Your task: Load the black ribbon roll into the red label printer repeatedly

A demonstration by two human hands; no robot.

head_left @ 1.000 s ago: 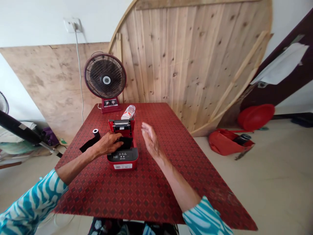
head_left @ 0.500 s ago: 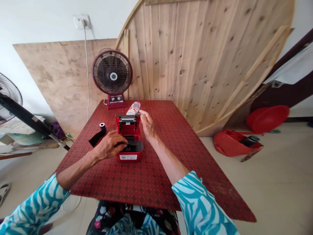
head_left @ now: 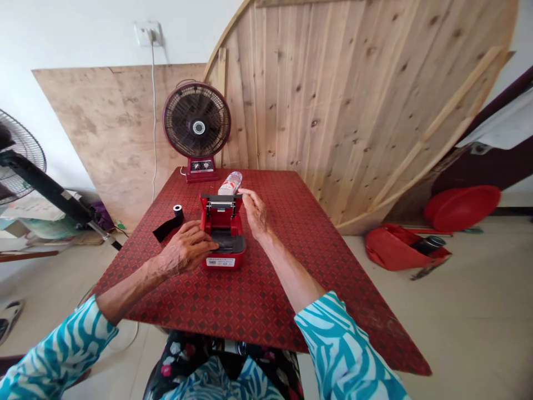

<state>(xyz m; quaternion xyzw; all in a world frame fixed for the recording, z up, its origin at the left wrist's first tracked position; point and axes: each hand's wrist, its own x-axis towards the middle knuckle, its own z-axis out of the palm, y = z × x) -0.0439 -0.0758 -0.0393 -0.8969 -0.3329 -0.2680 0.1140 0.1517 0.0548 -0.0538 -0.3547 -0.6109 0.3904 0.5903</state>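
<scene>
A red and black label printer stands on the table with its lid raised, showing a roller and metal parts inside. Its front carries a white printed label. My left hand reaches in from the left, thumb and fingers closed at the edge of a dark flat piece lying over the printer's front. My right hand grips the right side of the lid, index finger along its top corner. Left of the printer lies a small black roll with a white core, its loose black strip trailing toward my left hand.
Behind the lid a clear plastic bottle lies on the red patterned table. A maroon fan stands at the back left. Wooden boards lean on the wall. To the right, a red bag and red basin are on the floor.
The dark flat piece now lies flatter over the printer's front, with my left fingertips at its left edge. My right hand stays at the lid. The whole view has shifted slightly.
</scene>
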